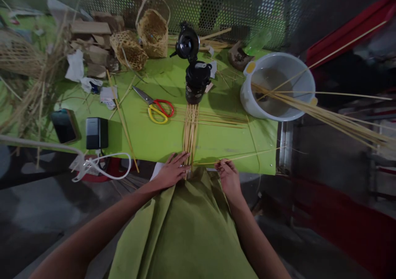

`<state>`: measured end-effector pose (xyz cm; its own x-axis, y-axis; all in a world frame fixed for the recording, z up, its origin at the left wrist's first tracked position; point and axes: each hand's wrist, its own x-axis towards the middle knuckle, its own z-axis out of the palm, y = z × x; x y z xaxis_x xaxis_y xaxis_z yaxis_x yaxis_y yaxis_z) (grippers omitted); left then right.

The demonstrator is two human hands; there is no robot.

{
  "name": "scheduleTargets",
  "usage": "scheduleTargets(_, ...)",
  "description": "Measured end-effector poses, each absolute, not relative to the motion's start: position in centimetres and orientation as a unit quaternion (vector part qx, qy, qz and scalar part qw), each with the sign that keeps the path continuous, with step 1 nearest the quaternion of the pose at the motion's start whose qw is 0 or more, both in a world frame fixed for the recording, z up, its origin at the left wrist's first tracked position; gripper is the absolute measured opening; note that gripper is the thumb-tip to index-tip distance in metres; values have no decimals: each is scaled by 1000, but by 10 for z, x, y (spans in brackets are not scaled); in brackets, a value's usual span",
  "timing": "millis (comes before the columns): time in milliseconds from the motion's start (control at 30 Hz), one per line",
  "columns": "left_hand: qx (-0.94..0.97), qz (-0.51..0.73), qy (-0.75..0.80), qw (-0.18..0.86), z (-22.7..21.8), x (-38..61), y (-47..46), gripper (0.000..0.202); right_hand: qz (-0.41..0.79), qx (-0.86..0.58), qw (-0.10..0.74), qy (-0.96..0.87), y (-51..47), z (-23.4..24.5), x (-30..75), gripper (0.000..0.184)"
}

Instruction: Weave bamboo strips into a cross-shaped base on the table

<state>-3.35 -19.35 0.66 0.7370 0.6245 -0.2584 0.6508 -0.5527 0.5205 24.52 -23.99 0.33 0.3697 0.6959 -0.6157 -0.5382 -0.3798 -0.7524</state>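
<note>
My left hand (173,171) lies with its fingers stretched out over the near end of several upright bamboo-like strips (191,126), pressing them to the green table. Those strips run side by side away from me, and a black bottle (194,90) with a flipped-open lid stands on their far ends. In a pinch, my right hand (228,176) holds one long thin strip (253,154). It lies crosswise, its left end close to the near ends of the upright strips. Scissors (154,106) with a red and a yellow handle rest open to the left of the bottle.
A pale bucket (244,95) at the right holds water and long strips jutting over its rim. Two woven baskets (154,29) stand at the back. A phone (64,126), a power bank (97,133) and a white cable (123,153) are at the left. Thin strips (216,120) lie crosswise mid-table.
</note>
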Motion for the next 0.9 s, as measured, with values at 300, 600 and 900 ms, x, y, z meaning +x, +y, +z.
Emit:
scheduleTargets(300,873,-6,376,311,2,-33,-200,39,538,-642,542,-64,-244,-4,241,24)
scheduleTargets(600,872,1,387,299,3,-32,-202,37,529,-654,537,-68,-243,-12,246,28)
scheduleTargets(900,879,-2,383,284,0,-35,-200,36,455,-680,550,-167,-236,12,242,17)
